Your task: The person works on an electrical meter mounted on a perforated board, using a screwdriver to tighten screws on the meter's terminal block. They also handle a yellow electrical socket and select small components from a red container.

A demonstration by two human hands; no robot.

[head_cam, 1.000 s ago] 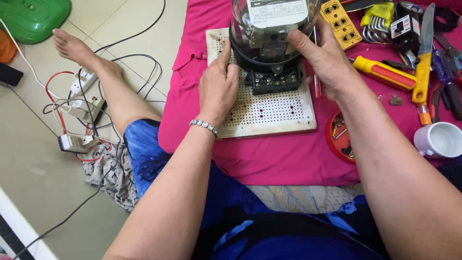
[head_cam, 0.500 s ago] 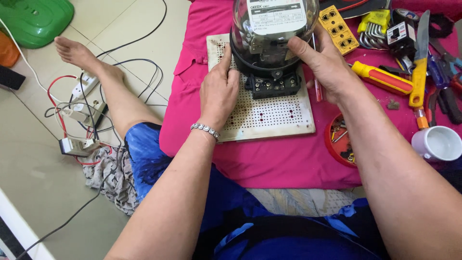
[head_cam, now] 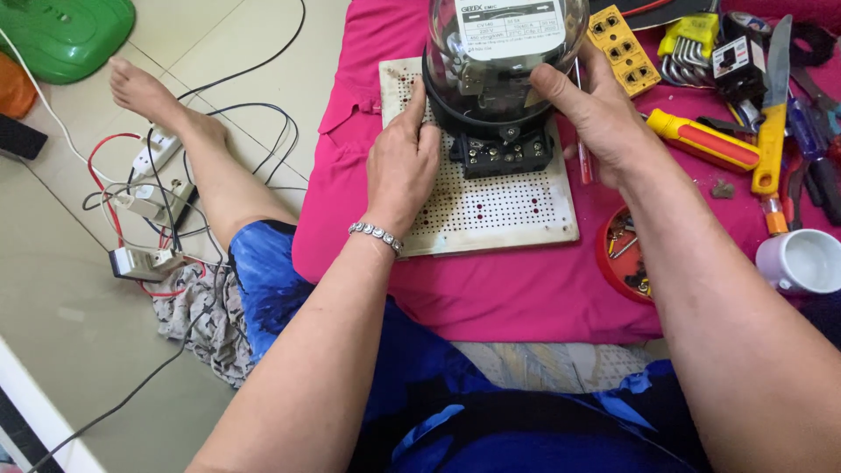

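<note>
- L hand (head_cam: pixel 401 166): lies palm-down on the perforated board (head_cam: pixel 491 210), fingers loosely curled, fingertips touching the left side of the meter's black base. Not gripping anything; beaded bracelet (head_cam: pixel 375 236) on the wrist.
- R hand (head_cam: pixel 604 123): half-closed against the meter's right side, thumb on the dome's front, fingers behind it. A thin red-handled screwdriver (head_cam: pixel 583 162) sits just under the palm; can't tell if it's gripped or just lying there.
- Electricity meter (head_cam: pixel 504 66): clear glass dome w/ black base, stands upright btw both hands at the board's far edge, terminal block (head_cam: pixel 504 158) facing the person.
- Board: white, lies on the pink cloth (head_cam: pixel 526 289), near the cloth's left edge.
- Right of R hand on the cloth: yellow-red screwdriver (head_cam: pixel 701 140), yellow-handled knife (head_cam: pixel 771 105), yellow socket strip (head_cam: pixel 622 44), hex key set (head_cam: pixel 688 48) by the far edge.
- Near right edge: red lid w/ small screws (head_cam: pixel 622 258), white mug (head_cam: pixel 802 261).
- Off the cloth, on the floor left: tangle of wires & plugs (head_cam: pixel 149 193), green plastic thing (head_cam: pixel 61 35) in the far corner.
</note>
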